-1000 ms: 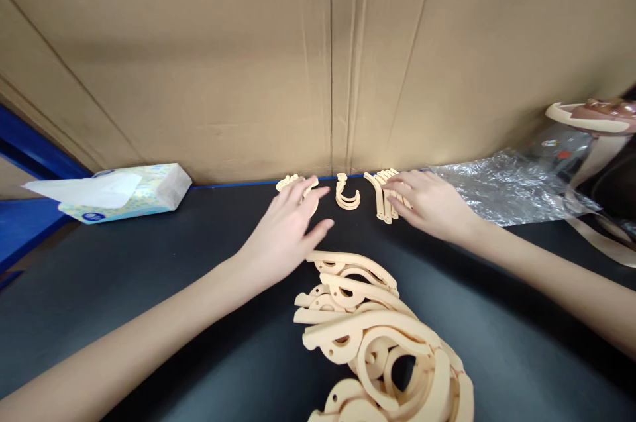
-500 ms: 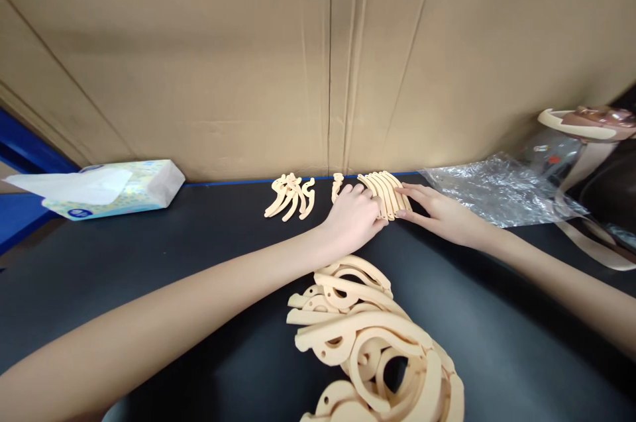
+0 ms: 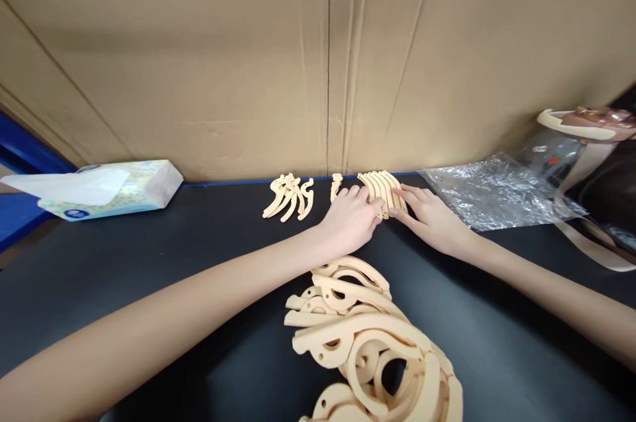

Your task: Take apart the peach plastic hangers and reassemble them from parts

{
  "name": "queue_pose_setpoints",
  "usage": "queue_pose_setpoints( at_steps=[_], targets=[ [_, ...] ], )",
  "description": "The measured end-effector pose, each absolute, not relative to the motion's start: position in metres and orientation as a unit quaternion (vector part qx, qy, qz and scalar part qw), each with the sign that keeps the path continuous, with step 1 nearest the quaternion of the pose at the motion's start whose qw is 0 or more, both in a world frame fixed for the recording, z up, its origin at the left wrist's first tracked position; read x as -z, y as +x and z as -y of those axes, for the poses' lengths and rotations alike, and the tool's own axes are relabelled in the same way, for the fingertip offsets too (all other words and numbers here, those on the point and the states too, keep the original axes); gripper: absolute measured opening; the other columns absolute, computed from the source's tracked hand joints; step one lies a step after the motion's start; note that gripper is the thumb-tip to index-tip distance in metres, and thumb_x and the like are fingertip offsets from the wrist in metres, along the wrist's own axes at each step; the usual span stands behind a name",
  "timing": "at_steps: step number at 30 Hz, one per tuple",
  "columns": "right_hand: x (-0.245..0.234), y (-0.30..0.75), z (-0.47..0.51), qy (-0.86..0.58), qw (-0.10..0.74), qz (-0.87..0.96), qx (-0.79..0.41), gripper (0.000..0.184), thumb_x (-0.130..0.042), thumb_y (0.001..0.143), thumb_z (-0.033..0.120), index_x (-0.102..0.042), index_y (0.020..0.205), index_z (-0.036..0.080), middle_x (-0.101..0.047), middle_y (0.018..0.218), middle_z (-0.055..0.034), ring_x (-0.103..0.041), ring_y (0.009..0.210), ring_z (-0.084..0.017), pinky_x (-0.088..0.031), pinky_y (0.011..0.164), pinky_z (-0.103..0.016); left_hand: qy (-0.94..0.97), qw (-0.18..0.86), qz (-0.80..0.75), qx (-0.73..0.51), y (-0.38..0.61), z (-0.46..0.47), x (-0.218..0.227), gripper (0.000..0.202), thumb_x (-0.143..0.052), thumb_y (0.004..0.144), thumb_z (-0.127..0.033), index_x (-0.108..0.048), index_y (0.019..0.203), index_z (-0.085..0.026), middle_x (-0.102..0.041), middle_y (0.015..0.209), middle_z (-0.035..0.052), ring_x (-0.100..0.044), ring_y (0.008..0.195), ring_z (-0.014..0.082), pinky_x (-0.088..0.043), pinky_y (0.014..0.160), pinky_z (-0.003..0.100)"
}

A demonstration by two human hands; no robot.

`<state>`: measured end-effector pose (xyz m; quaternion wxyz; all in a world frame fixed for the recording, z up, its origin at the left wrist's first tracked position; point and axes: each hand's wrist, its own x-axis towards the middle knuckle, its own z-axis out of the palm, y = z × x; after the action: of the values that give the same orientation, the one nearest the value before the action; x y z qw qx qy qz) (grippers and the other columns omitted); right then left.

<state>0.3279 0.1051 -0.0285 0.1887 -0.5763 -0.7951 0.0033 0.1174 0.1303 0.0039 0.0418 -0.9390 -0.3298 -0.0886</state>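
Cream curved pieces [image 3: 383, 190] stand in a tight row at the black counter's [image 3: 149, 263] far edge, against cardboard; left hand [image 3: 350, 220], fingers loosely bent, and right hand [image 3: 430, 218], fingers flat, touch its two sides, gripping nothing

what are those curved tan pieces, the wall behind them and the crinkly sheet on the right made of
The curved tan pieces look like plastic, though foam or thin wood is possible: matte, evenly pale tan, with clean cut-out edges and holes.
The wall is corrugated cardboard: dull brown, creased, with a vertical seam.
The crinkly sheet is thin clear plastic film: glossy, wrinkled, with bright glints.
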Motion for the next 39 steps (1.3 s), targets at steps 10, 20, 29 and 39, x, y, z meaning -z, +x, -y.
queue_pose_setpoints(
  at_steps=[10, 20, 29, 39],
  targets=[
    [0.020, 0.321, -0.099, -0.573, 0.213, 0.791, -0.012, 0.053, -0.040, 0.098, 0.053, -0.045, 0.134, 0.014, -0.054, 0.138, -0.0189, -0.048, 0.127, -0.035, -0.040, 0.101, -0.053, -0.937, 0.046, 0.331, 0.101, 0.113, -0.129, -0.013, 0.032, -0.054, 0.095, -0.032, -0.061, 0.116, -0.009, -0.064, 0.106, 0.0152, -0.053, 0.105, 0.0317, -0.040, 0.089, 0.042],
    [-0.037, 0.255, -0.012, -0.427, 0.141, 0.879, -0.156, 0.038, -0.064, 0.084, 0.057, -0.057, 0.076, 0.021, -0.059, 0.067, 0.0024, -0.053, 0.061, -0.014, -0.038, 0.059, -0.029, -0.908, -0.158, 0.357, 0.150, 0.026, -0.085, -0.056, 0.020, -0.051, 0.096, -0.040, -0.065, 0.092, -0.026, -0.068, 0.094, -0.0013, -0.061, 0.087, 0.0174, -0.046, 0.076, 0.029],
    [-0.038, 0.249, -0.001, -0.413, 0.107, 0.893, -0.146, 0.028, -0.061, 0.091, 0.044, -0.058, 0.077, 0.019, -0.062, 0.071, 0.0011, -0.056, 0.066, -0.014, -0.039, 0.061, -0.028, -0.894, -0.195, 0.385, 0.122, -0.008, -0.037, -0.058, 0.015, -0.061, 0.088, -0.044, -0.061, 0.085, -0.029, -0.064, 0.082, -0.0039, -0.059, 0.071, 0.0156, -0.041, 0.059, 0.027],
    [-0.051, 0.247, -0.018, -0.494, 0.361, 0.632, -0.476, 0.036, -0.073, 0.078, 0.045, -0.053, 0.063, 0.018, -0.046, 0.056, 0.0055, -0.038, 0.052, -0.008, -0.028, 0.047, -0.022, -0.709, -0.506, 0.434, 0.230, 0.012, -0.054, -0.061, 0.035, -0.057, 0.086, -0.056, -0.069, 0.084, -0.023, -0.065, 0.079, 0.0011, -0.053, 0.072, 0.0172, -0.036, 0.057, 0.026]
  ],
)
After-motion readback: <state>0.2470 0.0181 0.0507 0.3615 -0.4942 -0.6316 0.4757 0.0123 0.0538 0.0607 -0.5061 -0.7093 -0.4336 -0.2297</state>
